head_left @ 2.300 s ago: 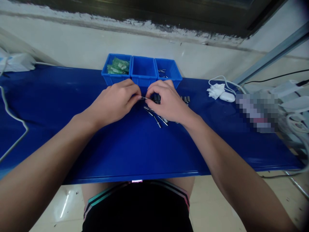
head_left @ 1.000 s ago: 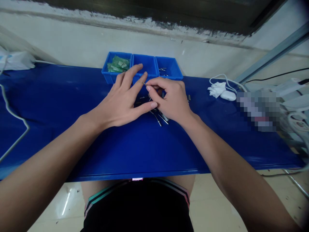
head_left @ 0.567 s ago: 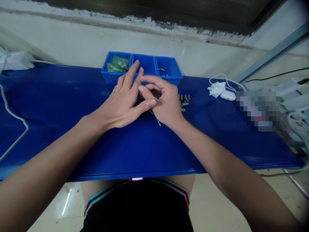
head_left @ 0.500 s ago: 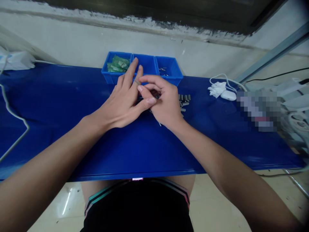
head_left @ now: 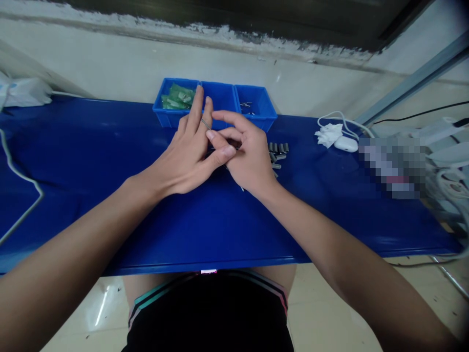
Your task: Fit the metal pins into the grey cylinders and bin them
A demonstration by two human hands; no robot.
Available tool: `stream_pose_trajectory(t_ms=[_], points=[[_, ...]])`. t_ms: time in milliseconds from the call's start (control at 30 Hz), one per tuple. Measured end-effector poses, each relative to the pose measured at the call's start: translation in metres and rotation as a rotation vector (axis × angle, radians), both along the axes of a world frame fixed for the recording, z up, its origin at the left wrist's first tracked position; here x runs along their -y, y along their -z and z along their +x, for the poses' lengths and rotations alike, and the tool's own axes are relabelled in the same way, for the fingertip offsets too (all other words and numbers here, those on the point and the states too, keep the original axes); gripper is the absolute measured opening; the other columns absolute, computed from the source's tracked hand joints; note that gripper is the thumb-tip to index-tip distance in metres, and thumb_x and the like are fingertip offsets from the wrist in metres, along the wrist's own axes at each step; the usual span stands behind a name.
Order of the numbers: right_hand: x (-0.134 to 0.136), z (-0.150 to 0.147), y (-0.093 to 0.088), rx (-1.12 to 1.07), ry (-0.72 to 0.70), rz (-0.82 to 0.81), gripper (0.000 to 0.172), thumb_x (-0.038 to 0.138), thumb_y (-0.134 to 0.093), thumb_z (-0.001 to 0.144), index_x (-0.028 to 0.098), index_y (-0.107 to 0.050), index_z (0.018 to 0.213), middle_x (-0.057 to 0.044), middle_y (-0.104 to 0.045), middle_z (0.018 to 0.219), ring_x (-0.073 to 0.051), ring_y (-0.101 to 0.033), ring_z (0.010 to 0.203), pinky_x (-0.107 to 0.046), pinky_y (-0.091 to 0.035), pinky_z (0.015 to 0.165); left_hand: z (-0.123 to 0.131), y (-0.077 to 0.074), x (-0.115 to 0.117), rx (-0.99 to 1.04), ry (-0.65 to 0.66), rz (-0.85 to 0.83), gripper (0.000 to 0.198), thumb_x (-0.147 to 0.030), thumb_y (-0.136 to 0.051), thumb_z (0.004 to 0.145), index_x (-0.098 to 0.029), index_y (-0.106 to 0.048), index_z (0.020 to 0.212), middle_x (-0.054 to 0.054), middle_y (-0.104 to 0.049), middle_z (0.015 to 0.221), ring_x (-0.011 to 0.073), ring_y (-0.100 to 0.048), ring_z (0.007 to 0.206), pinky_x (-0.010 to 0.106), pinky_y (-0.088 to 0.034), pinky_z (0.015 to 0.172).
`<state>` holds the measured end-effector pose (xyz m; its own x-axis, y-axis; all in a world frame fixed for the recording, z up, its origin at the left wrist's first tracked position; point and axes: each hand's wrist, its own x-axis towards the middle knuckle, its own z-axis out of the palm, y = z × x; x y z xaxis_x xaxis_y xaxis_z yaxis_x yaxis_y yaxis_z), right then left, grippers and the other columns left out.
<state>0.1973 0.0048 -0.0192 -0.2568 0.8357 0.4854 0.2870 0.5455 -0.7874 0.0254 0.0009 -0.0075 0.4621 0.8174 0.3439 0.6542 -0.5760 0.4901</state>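
My left hand point(head_left: 192, 142) is held over the blue table with its fingers spread, palm down. A thin metal pin point(head_left: 205, 124) lies against its index finger. My right hand point(head_left: 245, 151) is beside it, thumb tip at the lower end of the pin and index finger stretched towards the left hand's fingertips. Whether the right fingers grip the pin is hard to tell. Small metal cylinders point(head_left: 280, 157) lie on the table just right of my right hand, which partly covers the group.
Behind the hands stand three joined blue bins point(head_left: 216, 126); the left one holds green packets point(head_left: 179, 97), the right one a few pins point(head_left: 246, 104). White earphone case point(head_left: 346, 144), crumpled tissue point(head_left: 329, 134) and cables are at right, another cable point(head_left: 22, 176) at left.
The right index finger has lifted off the pin and straightened a little. More of the pin shows against the left index finger. Both hands otherwise stay nearly in place.
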Motion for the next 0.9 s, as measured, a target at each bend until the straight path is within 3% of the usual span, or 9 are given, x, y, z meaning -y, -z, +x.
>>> stream_pose_trajectory(t_ms=[167, 333, 533, 700, 900], points=[[0.001, 0.0, -0.001, -0.035, -0.019, -0.004, 0.025, 0.043, -0.06, 0.103, 0.025, -0.069, 0.119, -0.002, -0.08, 0.1, -0.017, -0.075, 0.094, -0.031, -0.059, 0.085, 0.001, -0.003, 0.002, -0.029, -0.034, -0.035, 0.101, -0.086, -0.027, 0.097, -0.027, 0.004, 0.172, -0.005, 0.005, 0.178, 0.0476, 0.012, 0.161, 0.079, -0.002, 0.129], [0.0, 0.0, 0.0, -0.034, -0.019, 0.001, 0.034, 0.037, -0.062, 0.103, 0.027, -0.065, 0.135, -0.001, -0.081, 0.101, -0.018, -0.075, 0.094, -0.034, -0.059, 0.086, 0.002, -0.003, 0.002, -0.022, -0.02, -0.008, 0.101, -0.088, -0.025, 0.097, -0.026, 0.001, 0.173, -0.001, -0.005, 0.179, 0.0456, 0.01, 0.162, 0.078, -0.004, 0.129], [0.002, -0.001, 0.0, -0.052, 0.001, -0.015, 0.024, 0.037, -0.063, 0.102, 0.025, -0.071, 0.121, -0.002, -0.08, 0.098, -0.02, -0.076, 0.095, -0.036, -0.06, 0.086, -0.001, 0.002, 0.0, 0.022, -0.004, 0.007, 0.096, -0.086, -0.031, 0.098, -0.034, -0.001, 0.173, 0.0, 0.0, 0.18, 0.0454, 0.008, 0.162, 0.076, -0.005, 0.128], [0.002, 0.0, -0.001, -0.037, 0.006, 0.006, 0.034, 0.037, -0.062, 0.102, 0.026, -0.067, 0.134, -0.001, -0.081, 0.097, -0.02, -0.076, 0.094, -0.037, -0.061, 0.086, -0.001, 0.001, 0.001, 0.027, -0.003, -0.008, 0.093, -0.083, -0.031, 0.099, -0.036, 0.005, 0.172, -0.002, 0.01, 0.178, 0.0433, 0.008, 0.163, 0.074, -0.001, 0.13], [0.002, 0.0, 0.0, -0.029, 0.014, -0.003, 0.027, 0.038, -0.063, 0.101, 0.026, -0.071, 0.124, 0.0, -0.081, 0.097, -0.021, -0.076, 0.095, -0.038, -0.062, 0.089, -0.002, 0.008, 0.0, 0.03, -0.005, 0.022, 0.095, -0.082, -0.032, 0.1, -0.031, 0.003, 0.172, 0.006, 0.007, 0.179, 0.0424, 0.005, 0.163, 0.072, -0.006, 0.129]])
